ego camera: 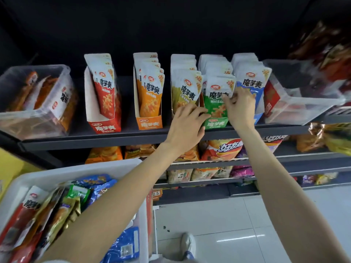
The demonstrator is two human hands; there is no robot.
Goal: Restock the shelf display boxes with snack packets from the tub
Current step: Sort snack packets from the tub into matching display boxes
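Several cardboard display boxes stand in a row on the top shelf: red (106, 126), orange (149, 123), yellow (175, 109), green (217, 123) and blue (258, 117). Each holds upright snack packets. My right hand (240, 107) pinches the front green packet (216, 105) by its upper right edge. My left hand (187, 126) rests with curled fingers on the lower left of that packet, at the green box's front. The white tub (91, 169) at lower left holds several mixed packets, red, blue, green and gold.
Clear plastic bins stand at both ends of the top shelf, at the left (36, 103) and at the right (296, 95). Lower shelves hold chip bags (224, 149). A white tiled floor (228, 224) and my shoe (188, 242) lie below.
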